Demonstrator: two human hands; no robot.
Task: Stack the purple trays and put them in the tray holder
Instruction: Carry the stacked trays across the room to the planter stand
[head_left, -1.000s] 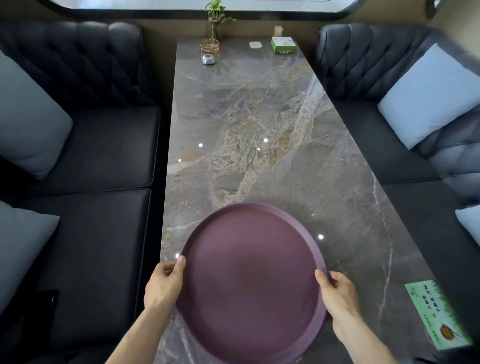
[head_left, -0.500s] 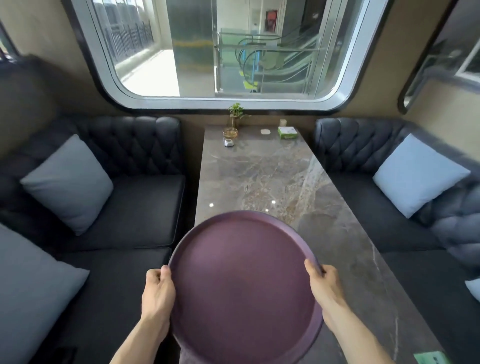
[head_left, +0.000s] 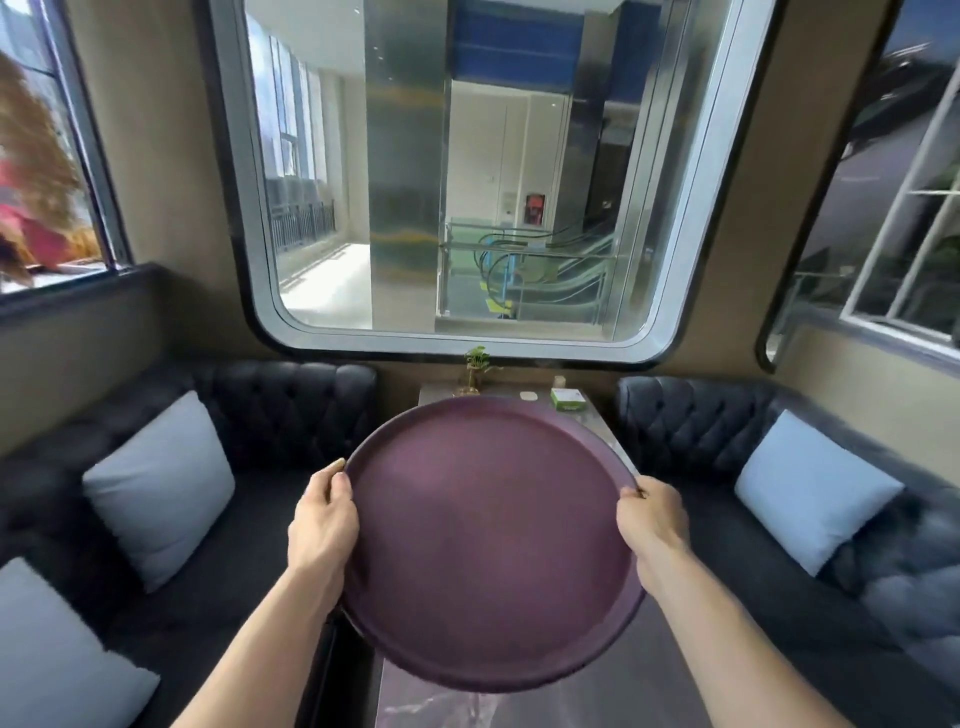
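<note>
A round purple tray (head_left: 488, 540) is held up in front of me, lifted off the grey marble table (head_left: 519, 704) and covering most of it. My left hand (head_left: 322, 525) grips its left rim, thumb on top. My right hand (head_left: 652, 519) grips the right rim. A second rim edge shows under the tray at its lower left, so it may be a stack; I cannot tell for sure. No tray holder is in view.
Dark tufted sofas flank the table, with pale cushions on the left (head_left: 161, 488) and right (head_left: 815, 488). At the table's far end stand a small plant (head_left: 475, 366) and a green box (head_left: 569, 399). A large window (head_left: 467, 171) fills the wall behind.
Both hands have raised the tray off the table toward me. The view has tilted upward, so the window now fills the upper half.
</note>
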